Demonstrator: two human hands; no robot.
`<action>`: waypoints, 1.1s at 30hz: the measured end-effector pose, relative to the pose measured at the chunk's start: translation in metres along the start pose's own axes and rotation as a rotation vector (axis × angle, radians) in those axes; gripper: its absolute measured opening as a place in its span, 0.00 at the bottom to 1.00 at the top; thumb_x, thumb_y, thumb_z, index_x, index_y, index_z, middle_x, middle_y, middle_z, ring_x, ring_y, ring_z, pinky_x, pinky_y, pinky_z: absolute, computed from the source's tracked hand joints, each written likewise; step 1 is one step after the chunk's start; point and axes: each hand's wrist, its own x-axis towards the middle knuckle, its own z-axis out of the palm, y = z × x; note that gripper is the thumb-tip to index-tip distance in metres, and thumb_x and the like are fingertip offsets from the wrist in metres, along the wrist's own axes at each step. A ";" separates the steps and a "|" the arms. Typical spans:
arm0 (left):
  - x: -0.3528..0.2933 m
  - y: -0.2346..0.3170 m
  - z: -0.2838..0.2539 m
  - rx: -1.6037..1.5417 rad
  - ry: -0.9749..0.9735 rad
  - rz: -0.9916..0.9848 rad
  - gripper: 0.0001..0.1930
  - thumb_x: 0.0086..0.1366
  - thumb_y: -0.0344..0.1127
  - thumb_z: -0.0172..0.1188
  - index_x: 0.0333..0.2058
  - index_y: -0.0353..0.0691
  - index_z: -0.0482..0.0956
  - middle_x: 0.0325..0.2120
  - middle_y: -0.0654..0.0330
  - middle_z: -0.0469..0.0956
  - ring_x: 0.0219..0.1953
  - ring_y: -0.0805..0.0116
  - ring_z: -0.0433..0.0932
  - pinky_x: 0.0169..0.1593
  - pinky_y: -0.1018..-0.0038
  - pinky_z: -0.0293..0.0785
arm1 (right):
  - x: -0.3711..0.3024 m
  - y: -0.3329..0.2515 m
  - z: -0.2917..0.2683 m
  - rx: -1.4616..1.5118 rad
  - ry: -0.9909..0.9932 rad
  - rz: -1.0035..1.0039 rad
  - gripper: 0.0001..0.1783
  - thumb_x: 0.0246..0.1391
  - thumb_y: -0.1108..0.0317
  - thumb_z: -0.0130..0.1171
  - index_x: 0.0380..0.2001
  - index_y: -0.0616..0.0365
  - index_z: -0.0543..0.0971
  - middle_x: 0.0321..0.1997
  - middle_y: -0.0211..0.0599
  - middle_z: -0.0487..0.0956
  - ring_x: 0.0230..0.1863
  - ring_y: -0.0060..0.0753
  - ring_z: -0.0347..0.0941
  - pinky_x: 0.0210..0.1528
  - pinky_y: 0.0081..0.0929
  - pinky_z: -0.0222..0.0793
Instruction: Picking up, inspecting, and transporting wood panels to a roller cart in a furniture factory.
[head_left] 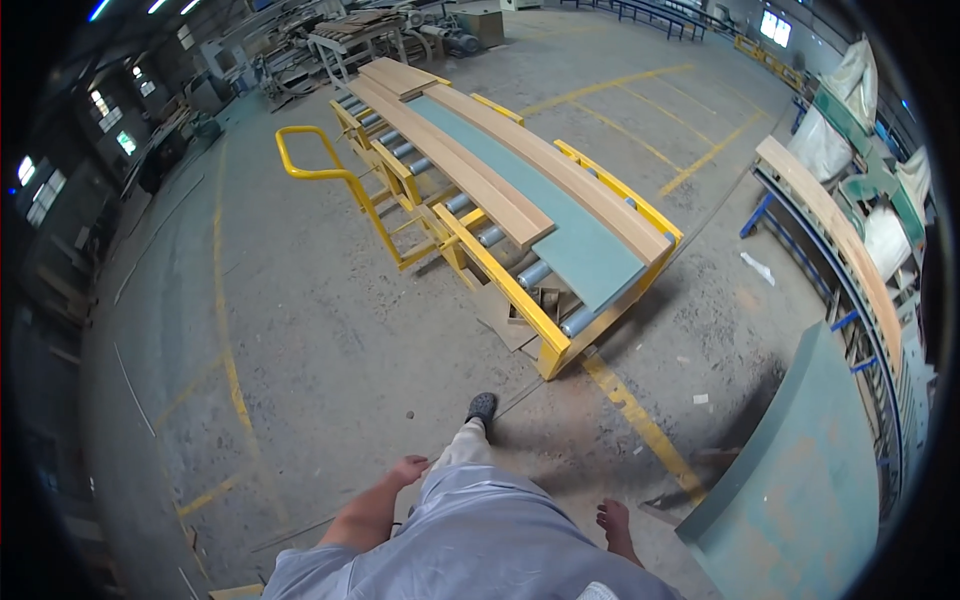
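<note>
My left hand (pixel 408 469) hangs beside my left thigh, its fingers loosely stretched and holding nothing that I can see. At my right side, my right hand (pixel 613 516) hangs with its fingers slightly bent and apart, also without anything in it. The right hand is nearest to a large green board (pixel 790 490) with worn patches, but does not touch it. Ahead stands a yellow roller cart (pixel 505 290) with grey rollers. Long wooden planks (pixel 450 165) and a green board (pixel 585 255) lie along it.
A yellow loop handle (pixel 310 174) sticks out on the cart's left. On the right, a blue-framed roller conveyor (pixel 800 240) carries a long wooden board (pixel 835 225). Yellow lines (pixel 235 390) mark the concrete floor. Machinery (pixel 440 35) and stacked wood stand at the back.
</note>
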 end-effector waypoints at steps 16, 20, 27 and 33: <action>0.085 0.076 -0.042 -0.048 -0.157 -0.071 0.23 0.58 0.50 0.57 0.49 0.42 0.75 0.42 0.55 0.78 0.41 0.66 0.77 0.42 0.72 0.74 | 0.043 -0.107 0.060 -0.212 0.051 -0.136 0.16 0.51 0.61 0.57 0.40 0.60 0.74 0.28 0.36 0.76 0.18 0.23 0.67 0.17 0.21 0.63; 0.166 0.134 -0.078 0.196 -0.138 0.115 0.23 0.58 0.49 0.57 0.48 0.40 0.75 0.43 0.53 0.77 0.46 0.63 0.76 0.50 0.71 0.70 | 0.014 -0.129 0.089 -0.175 0.103 -0.105 0.17 0.51 0.60 0.57 0.40 0.61 0.74 0.29 0.37 0.77 0.20 0.24 0.68 0.20 0.21 0.65; 0.223 0.308 -0.090 -0.067 -0.200 0.170 0.21 0.59 0.45 0.56 0.48 0.40 0.75 0.37 0.58 0.79 0.36 0.71 0.76 0.41 0.74 0.72 | -0.009 -0.134 0.113 -0.151 0.279 -0.066 0.17 0.53 0.59 0.56 0.39 0.62 0.76 0.30 0.36 0.78 0.24 0.23 0.70 0.24 0.21 0.67; 0.269 0.350 -0.050 0.258 -0.322 0.264 0.21 0.59 0.44 0.56 0.48 0.39 0.75 0.32 0.61 0.79 0.28 0.74 0.75 0.35 0.75 0.72 | -0.026 -0.115 0.115 0.112 0.428 -0.032 0.16 0.53 0.60 0.56 0.37 0.63 0.76 0.29 0.36 0.78 0.23 0.23 0.69 0.25 0.21 0.67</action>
